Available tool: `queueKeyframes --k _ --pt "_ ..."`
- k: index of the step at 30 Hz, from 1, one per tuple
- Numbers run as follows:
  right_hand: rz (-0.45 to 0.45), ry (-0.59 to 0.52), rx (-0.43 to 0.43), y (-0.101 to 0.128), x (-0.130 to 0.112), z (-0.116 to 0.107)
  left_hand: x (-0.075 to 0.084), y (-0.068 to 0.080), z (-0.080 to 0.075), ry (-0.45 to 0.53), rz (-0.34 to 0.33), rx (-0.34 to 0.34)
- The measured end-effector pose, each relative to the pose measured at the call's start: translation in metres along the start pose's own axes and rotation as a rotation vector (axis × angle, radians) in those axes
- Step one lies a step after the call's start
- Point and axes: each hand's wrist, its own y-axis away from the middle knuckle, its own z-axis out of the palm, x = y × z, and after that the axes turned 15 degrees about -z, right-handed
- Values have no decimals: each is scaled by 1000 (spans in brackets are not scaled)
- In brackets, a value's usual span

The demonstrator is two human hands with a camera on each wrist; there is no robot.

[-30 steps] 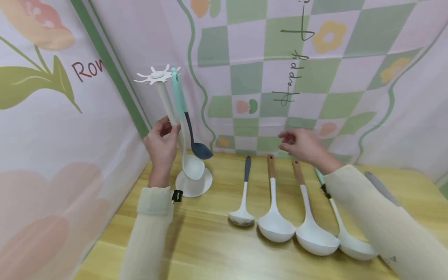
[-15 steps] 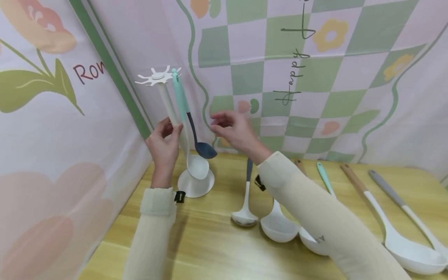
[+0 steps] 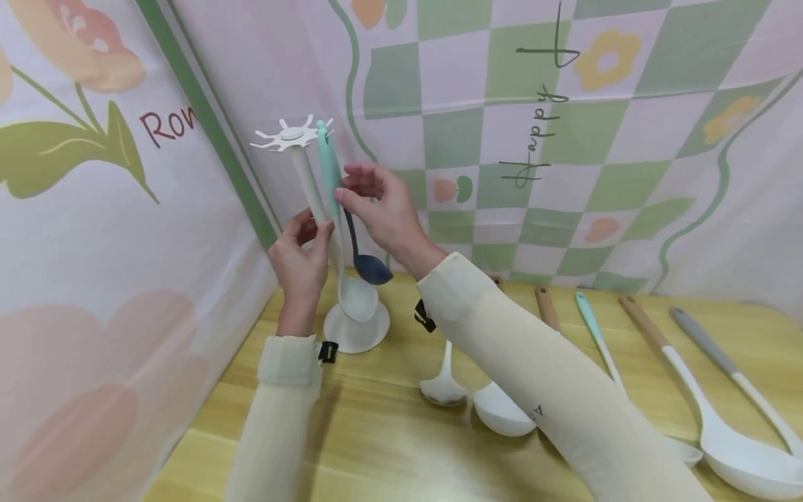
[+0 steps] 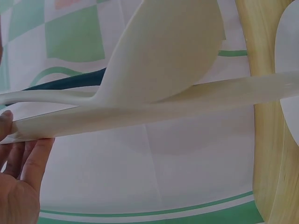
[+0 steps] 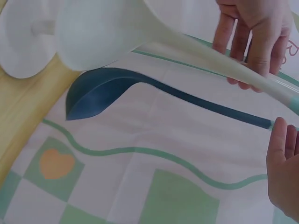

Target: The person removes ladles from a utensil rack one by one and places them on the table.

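Observation:
My left hand [image 3: 301, 268] grips the upright pole of a white utensil stand [image 3: 305, 178] with a spoked top. Two ladles with mint handles hang from the spokes: one with a white bowl [image 3: 359, 300], one with a dark blue neck and spouted bowl [image 3: 373, 270]. My right hand [image 3: 387, 213] is at their mint handles, its thumb tip overlapping them in the head view and its fingers loosely bent. In the right wrist view its fingertips [image 5: 278, 128] meet the top of the dark blue neck. The white bowl partly covers the pole in the left wrist view.
Several ladles lie in a row on the wooden table [image 3: 376, 432], among them a small white ladle [image 3: 444, 387], a brown-handled ladle [image 3: 690, 383] and a grey-handled ladle [image 3: 709, 345]. Patterned cloth [image 3: 452, 139] hangs behind and at the left. My right sleeve hides part of the row.
My right hand has moved left from above the ladle row to the mint handles on the stand. The left hand keeps its grip on the pole, and the view has shifted slightly.

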Motion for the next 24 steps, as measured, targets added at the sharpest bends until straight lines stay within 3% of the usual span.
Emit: queueKeyframes --k 11,24 --pt "9 -11 -6 -5 -5 13 1 0 1 -1 -7 9" --pt "-16 31 -15 -7 -6 13 -1 1 0 -9 6 11"
